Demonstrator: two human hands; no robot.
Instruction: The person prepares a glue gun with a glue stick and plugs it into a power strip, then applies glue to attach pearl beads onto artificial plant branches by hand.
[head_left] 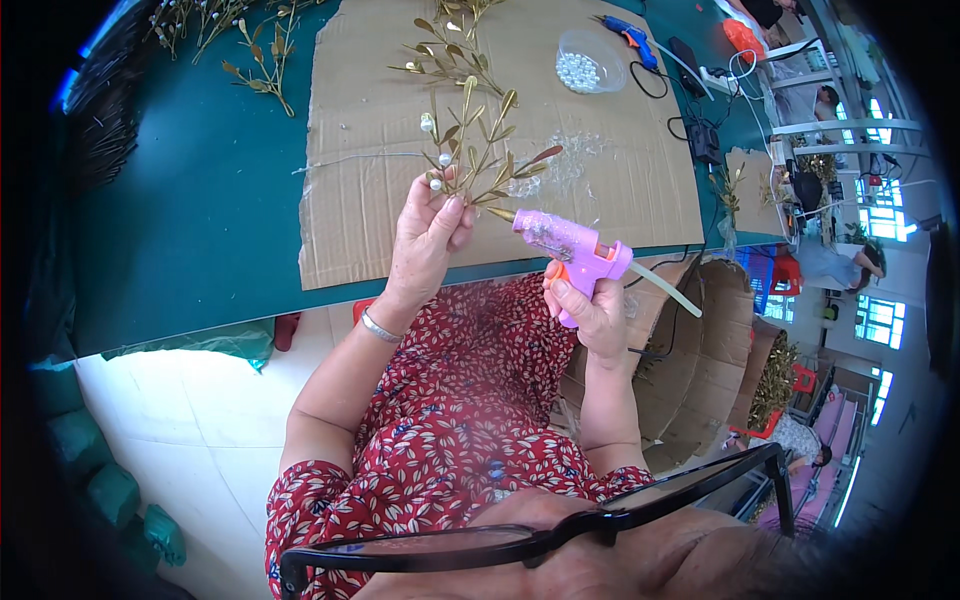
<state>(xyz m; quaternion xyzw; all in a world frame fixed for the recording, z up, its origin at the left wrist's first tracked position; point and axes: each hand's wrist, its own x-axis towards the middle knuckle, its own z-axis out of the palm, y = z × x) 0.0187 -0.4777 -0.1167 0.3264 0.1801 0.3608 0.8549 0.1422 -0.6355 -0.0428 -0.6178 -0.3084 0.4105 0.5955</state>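
Over the near part of a cardboard sheet (370, 240), my left hand (430, 220) pinches a gold artificial leaf branch (478, 150) by its lower stems. Several white pearl beads sit along the branch's left side. My right hand (590, 310) is wrapped round the handle of a pink hot glue gun (565, 240) with an orange trigger. Its brass nozzle points left, close to the stems by my left fingers; whether it touches them I cannot tell. A pale glue stick (665, 288) pokes out of the gun's back end.
Further back lie more gold branches (455, 55), a clear bowl of white pearl beads (580, 72) and a blue glue gun (632, 42). Strings of dried glue (565, 165) cling to the cardboard. Cords and a black adapter (704, 142) line the right side. An open cardboard box (690, 370) stands below the table edge.
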